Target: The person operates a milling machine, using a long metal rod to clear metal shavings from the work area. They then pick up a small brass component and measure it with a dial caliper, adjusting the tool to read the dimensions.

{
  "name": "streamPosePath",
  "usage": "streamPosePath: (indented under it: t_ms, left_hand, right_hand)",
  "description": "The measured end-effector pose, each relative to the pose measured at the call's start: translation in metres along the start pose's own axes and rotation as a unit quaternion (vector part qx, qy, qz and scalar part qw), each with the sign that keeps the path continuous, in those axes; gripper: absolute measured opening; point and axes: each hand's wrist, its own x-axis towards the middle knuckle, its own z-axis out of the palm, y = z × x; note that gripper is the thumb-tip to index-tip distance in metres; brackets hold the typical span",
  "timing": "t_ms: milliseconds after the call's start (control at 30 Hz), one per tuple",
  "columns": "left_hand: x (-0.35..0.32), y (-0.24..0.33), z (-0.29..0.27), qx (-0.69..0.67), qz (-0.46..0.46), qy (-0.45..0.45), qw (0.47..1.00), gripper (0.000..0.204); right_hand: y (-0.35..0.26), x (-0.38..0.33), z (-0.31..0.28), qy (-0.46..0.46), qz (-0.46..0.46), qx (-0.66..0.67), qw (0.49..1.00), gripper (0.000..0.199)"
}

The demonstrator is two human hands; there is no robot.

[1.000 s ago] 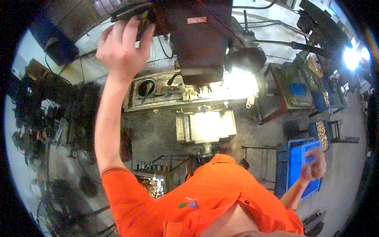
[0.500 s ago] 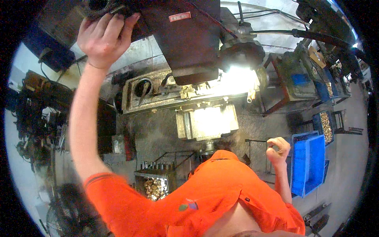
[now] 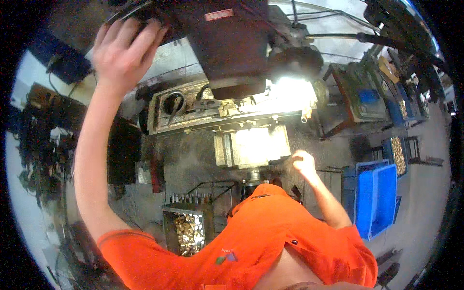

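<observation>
High at the upper left, my left hand has its fingers curled over a dark, curved machine part. The fingertips are blurred, and that part is only partly in view. My right hand is closed in a loose fist just right of the bright metal block below the machine table; whatever it holds, if anything, does not show. Above the long machine table hangs the machine's dark head. Small brass-coloured clamping parts sit on the table under that head, beside a strong white glare.
Blue plastic crates stand at my right, with a tray of small brass pieces beyond. A metal bin of shiny brass parts is at lower left. A green-topped stand is at the far right; dark equipment lines the left.
My right hand has moved left, from beside the blue crates toward the metal block. My left hand stays high, its fingers shifted slightly as the dark part under them turned or moved.
</observation>
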Motion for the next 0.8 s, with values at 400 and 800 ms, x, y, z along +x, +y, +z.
streamPosePath:
  t_ms: [400,800]
  left_hand:
    - [-0.014,0.124,-0.122,-0.39,-0.052,-0.586,0.709,0.04]
    - [0.133,0.145,-0.201,-0.254,-0.273,-0.251,0.893,0.025]
  right_hand:
    - [0.07,0.147,-0.035,0.109,0.156,-0.134,0.973,0.05]
    - [0.101,0.176,-0.02,0.003,0.094,0.082,0.992,0.028]
